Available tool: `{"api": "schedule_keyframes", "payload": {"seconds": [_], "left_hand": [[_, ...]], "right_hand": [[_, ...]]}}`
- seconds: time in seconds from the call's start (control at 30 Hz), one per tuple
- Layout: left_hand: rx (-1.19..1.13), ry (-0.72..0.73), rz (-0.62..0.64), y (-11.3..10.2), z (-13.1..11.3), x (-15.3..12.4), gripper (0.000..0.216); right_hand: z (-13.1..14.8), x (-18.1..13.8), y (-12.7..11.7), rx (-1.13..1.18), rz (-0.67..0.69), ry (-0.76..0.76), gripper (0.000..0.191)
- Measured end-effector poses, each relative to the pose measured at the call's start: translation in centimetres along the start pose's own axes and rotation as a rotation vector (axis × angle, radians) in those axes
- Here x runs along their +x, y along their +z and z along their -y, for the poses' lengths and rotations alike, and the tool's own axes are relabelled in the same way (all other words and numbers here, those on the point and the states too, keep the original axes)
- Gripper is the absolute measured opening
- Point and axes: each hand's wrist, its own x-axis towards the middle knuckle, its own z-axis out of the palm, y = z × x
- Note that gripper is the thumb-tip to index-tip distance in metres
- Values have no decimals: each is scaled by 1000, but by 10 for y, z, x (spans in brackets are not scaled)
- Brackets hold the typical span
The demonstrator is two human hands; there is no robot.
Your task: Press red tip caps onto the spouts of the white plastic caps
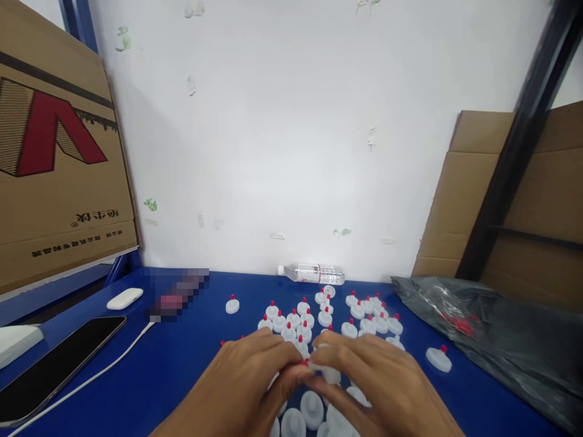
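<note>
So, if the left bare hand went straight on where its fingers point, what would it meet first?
Probably the cloudy-white plastic piece at the right bare hand, just beyond the small red plastic tip at the left hand, though depth there is unclear.

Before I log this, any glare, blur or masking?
All in the head view: the wall is brightest near its middle, dark plastic catches glare, pixelation masks what lies at the cable end, the red tip at the fingers looks soft.
</note>
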Motion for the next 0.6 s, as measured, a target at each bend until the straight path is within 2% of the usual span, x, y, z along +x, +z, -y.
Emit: {"api": "schedule_keyframes", "payload": {"seconds": [0.03, 0.1, 0.17, 0.2, 0.27, 0.37, 0.47, 0.6], "left_hand": [[38, -59, 54, -2, 9, -2, 38], [142, -207, 76, -5, 30, -11, 39], [228, -334, 120, -8, 51, -24, 40], [269, -413, 125, -9, 60, -29, 40], [295, -477, 134, -9, 70, -38, 39], [279, -495, 140, -4, 68, -40, 37], [245, -473, 189, 2, 59, -36, 34], [260, -458, 232, 8, 52, -34, 31]], "right_hand": [[-5, -1, -4, -15, 2, 23, 14], [-21, -6, -15, -61, 26, 113, 19], [-43, -18, -27, -148, 9, 286, 19], [-55, -26, -32, -172, 9, 356, 25], [-80, -43, -41, -210, 54, 500, 37], [-111, -68, -48, -218, 238, 690, 40], [-131, -90, -47, -176, 462, 863, 28], [-143, -108, -42, -36, 606, 931, 16]]}}
